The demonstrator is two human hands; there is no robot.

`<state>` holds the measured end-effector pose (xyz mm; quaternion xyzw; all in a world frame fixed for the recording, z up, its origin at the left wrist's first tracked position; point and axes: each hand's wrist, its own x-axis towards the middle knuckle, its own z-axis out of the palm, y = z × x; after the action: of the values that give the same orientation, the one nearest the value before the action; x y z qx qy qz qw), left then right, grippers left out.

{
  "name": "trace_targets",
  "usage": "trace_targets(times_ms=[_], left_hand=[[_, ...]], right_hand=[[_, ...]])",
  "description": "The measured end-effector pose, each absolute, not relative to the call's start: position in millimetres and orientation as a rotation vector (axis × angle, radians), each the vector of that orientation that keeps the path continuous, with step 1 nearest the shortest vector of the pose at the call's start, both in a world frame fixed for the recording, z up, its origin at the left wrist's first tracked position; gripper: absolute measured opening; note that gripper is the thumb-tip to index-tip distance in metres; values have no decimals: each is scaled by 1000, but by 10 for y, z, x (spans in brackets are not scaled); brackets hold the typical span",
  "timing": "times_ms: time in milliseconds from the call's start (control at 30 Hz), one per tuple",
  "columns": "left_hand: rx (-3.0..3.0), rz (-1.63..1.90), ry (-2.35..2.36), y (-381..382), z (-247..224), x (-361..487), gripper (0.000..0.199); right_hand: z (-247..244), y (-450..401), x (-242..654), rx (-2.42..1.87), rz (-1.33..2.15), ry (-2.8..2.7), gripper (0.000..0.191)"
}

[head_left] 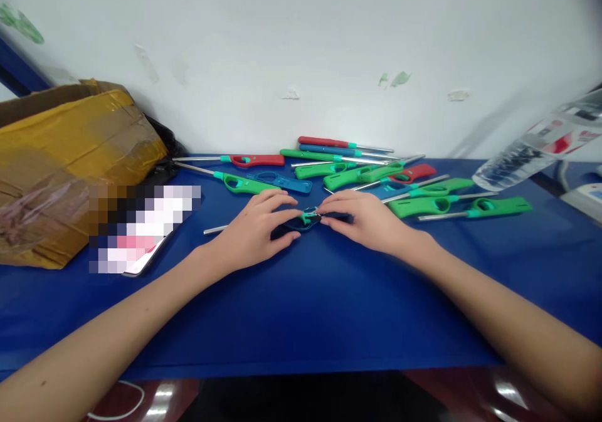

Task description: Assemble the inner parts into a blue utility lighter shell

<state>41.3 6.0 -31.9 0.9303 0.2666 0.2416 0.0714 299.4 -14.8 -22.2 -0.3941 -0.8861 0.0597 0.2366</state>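
Note:
Both my hands meet over a long-necked utility lighter point(308, 224) at the middle of the blue table. Its metal tube point(215, 229) sticks out to the left, past my left hand point(258, 227). The fingers of that hand are closed around the lighter, whose blue body and turquoise part show between the hands. Against the turquoise part, my right hand point(357, 218) pinches a small black piece point(324, 216) between thumb and fingers. Behind my left hand lie a green lighter point(244, 185), a blue handle shell point(286, 181) and a red lighter point(258, 160).
Several red, blue and green lighters point(501, 207) lie in a loose pile behind and right of my right hand. A taped cardboard box point(75, 158) and a phone point(145, 246) occupy the left. At the right, a water bottle point(531, 146) leans tilted near the white wall point(329, 46).

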Motion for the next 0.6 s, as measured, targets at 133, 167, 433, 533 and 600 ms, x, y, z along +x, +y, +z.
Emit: trace_targets(times_ms=[133, 167, 433, 533, 600], left_hand=[[2813, 678, 824, 37, -337, 457, 35], [2817, 666, 831, 37, -341, 461, 35], [2800, 631, 875, 50, -346, 442, 34], [2781, 651, 866, 49, -353, 438, 33], [2761, 646, 863, 49, -352, 437, 33]], right_hand=[[-265, -156, 2964, -1046, 101, -2399, 20], [-274, -156, 2961, -1039, 74, -2399, 21], [-309, -140, 2961, -943, -8, -2396, 25], [-298, -133, 2948, -965, 107, -2366, 22], [-287, -125, 2943, -975, 202, -2330, 21]])
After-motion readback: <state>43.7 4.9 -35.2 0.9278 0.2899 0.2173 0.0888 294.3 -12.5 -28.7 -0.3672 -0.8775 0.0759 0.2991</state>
